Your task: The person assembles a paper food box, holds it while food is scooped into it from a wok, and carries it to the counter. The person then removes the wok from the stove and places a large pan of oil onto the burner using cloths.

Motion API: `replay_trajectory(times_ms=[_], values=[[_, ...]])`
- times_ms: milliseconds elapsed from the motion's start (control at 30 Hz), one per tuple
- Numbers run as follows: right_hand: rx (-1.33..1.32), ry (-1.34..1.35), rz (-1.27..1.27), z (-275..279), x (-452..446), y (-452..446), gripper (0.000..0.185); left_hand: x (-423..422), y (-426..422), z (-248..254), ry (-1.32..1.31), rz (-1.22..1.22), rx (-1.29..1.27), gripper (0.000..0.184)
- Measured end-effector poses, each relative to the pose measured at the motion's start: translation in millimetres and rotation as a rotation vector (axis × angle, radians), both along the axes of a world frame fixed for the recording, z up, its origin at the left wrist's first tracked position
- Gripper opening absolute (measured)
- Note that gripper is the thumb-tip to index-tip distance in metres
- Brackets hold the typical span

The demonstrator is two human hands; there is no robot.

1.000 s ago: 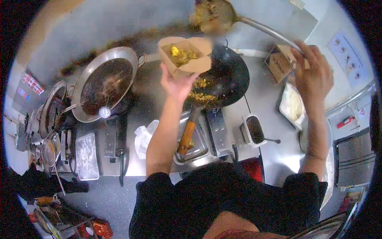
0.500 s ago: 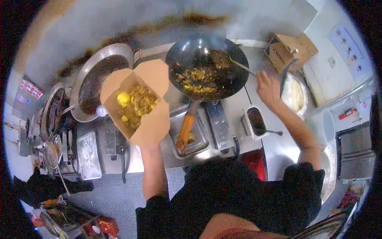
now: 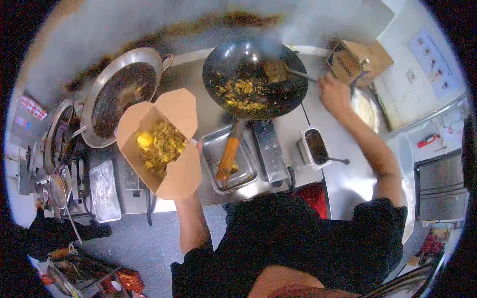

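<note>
My left hand point(image 3: 199, 145) holds an open cardboard takeaway box point(image 3: 179, 178) from beneath; most of its fingers are hidden behind the box. Fried rice point(image 3: 161, 144) with yellow egg pieces fills the bottom of the box. Closed around the handle of a metal wok spatula point(image 3: 276, 72) is my right hand point(image 3: 334, 94), slightly blurred. The spatula's blade rests at the right side of a black wok point(image 3: 223, 59). Some loose fried rice point(image 3: 243, 92) remains on the wok's surface. The wok's wooden handle point(image 3: 228, 158) points toward me, over a metal tray.
Under the wok handle lies a metal tray point(image 3: 208, 176) with food scraps. Right of the burner control stands a small container of dark sauce point(image 3: 315, 144) with a spoon. A wide pan point(image 3: 94, 99) sits at left, an Amanda-type printed carton point(image 3: 348, 67) at back right. Another person's dark sleeve point(image 3: 64, 231) shows lower left.
The box in my left hand has moved a little lower and to the left. The spatula blade has shifted slightly right within the wok. The whole view has shifted a little.
</note>
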State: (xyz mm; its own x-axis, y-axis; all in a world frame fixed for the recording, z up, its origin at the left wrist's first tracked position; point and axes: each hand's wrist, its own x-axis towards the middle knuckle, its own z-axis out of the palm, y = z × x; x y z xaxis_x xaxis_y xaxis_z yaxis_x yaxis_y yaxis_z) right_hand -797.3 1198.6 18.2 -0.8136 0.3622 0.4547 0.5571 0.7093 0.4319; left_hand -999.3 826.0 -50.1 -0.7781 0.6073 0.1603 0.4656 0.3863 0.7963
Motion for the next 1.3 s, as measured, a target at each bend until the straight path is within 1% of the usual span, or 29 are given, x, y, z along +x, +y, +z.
replay_trajectory(times_ms=[67,100,167,200,267,300,333,400,433,500,533,567,633,667,733,767,800,833,867,933,967,1000,1033,1100,1133,1167,1200,1233,1300], values=[[-0.039,-0.149,-0.18,59,-15,-6,0.023,-4,2,-3,-0.974,-0.135,1.349,0.054],[-0.068,-0.232,-0.266,86,-22,-2,0.022,0,1,-1,-1.154,-0.229,1.524,0.054],[0.062,-0.208,-0.052,128,-29,8,0.021,8,-2,3,-1.312,-0.388,1.607,0.054],[0.058,-0.21,-0.052,137,-35,17,0.021,9,-2,4,-1.383,-0.464,1.659,0.054],[-0.135,-0.443,0.032,150,-54,41,0.019,9,-1,5,-1.503,-0.645,1.754,0.054],[-0.125,-0.628,0.099,115,-69,89,0.022,9,-1,5,-1.554,-0.726,1.798,0.054],[-0.112,-0.813,0.166,79,-77,128,0.026,11,-2,5,-1.578,-0.758,1.817,0.054],[-0.793,-0.424,0.14,82,-83,21,0.02,13,-3,7,-1.593,-0.777,1.835,0.054],[-0.784,-0.426,0.14,78,-88,20,0.02,16,-5,8,-1.573,-0.655,1.821,0.054],[-0.865,-0.492,0.25,68,-106,24,0.023,18,-7,9,-1.508,-0.421,1.797,0.055],[-0.615,-0.604,0.241,111,-92,-13,0.036,20,-11,9,-1.476,-0.293,1.777,0.055],[-0.616,-0.611,0.249,138,-83,-33,0.036,21,-15,8,-1.443,-0.159,1.749,0.055],[-0.464,-0.604,0.127,171,-75,-49,0.035,14,-16,-7,-1.36,-0.167,1.725,0.054],[-0.46,-0.611,0.139,165,-82,-43,0.035,12,-16,-16,-1.288,-0.18,1.683,0.054],[-0.706,-0.824,0.026,134,-101,-22,0.033,8,-13,-25,-1.282,-0.173,1.708,0.053],[-0.712,-0.826,0.029,115,-108,-21,0.033,8,-14,-29,-1.291,-0.172,1.724,0.053],[-0.715,-0.753,0.024,96,-117,-26,0.034,10,-16,-34,-1.292,-0.17,1.718,0.053],[-0.709,-0.676,0.02,87,-123,-27,0.034,9,-18,-38,-1.29,-0.168,1.697,0.06],[-0.699,-0.664,0.027,88,-124,-19,0.034,5,-17,-41,-1.278,-0.174,1.682,0.067],[-0.802,-0.577,0.105,95,-123,-18,0.038,-4,-24,-45,-1.257,-0.169,1.642,0.082],[-0.795,-0.581,0.115,105,-122,-15,0.038,-5,-26,-48,-1.248,-0.157,1.632,0.089],[-0.832,-0.64,0.077,134,-115,-31,0.038,-4,-27,-50,-1.244,-0.139,1.625,0.097],[-0.876,-0.703,0.035,147,-110,-42,0.038,-1,-29,-50,-1.232,-0.119,1.63,0.096],[-0.822,-0.757,0.041,136,-118,-43,0.036,2,-30,-43,-1.191,-0.099,1.636,0.095],[-0.732,-0.818,0.234,117,-127,-33,0.025,5,-30,-40,-1.168,-0.097,1.639,0.094],[-0.633,-0.873,0.424,102,-132,-27,0.018,7,-30,-35,-1.138,-0.098,1.641,0.093],[-0.648,-0.797,0.243,96,-139,-38,0.019,9,-29,-31,-1.102,-0.097,1.644,0.093],[-0.644,-0.79,0.246,81,-141,-19,0.019,11,-29,-24,-1.056,-0.106,1.637,0.092],[-0.223,-0.76,0.859,54,-140,38,0.019,14,-27,-12,-0.95,-0.121,1.62,0.091]])
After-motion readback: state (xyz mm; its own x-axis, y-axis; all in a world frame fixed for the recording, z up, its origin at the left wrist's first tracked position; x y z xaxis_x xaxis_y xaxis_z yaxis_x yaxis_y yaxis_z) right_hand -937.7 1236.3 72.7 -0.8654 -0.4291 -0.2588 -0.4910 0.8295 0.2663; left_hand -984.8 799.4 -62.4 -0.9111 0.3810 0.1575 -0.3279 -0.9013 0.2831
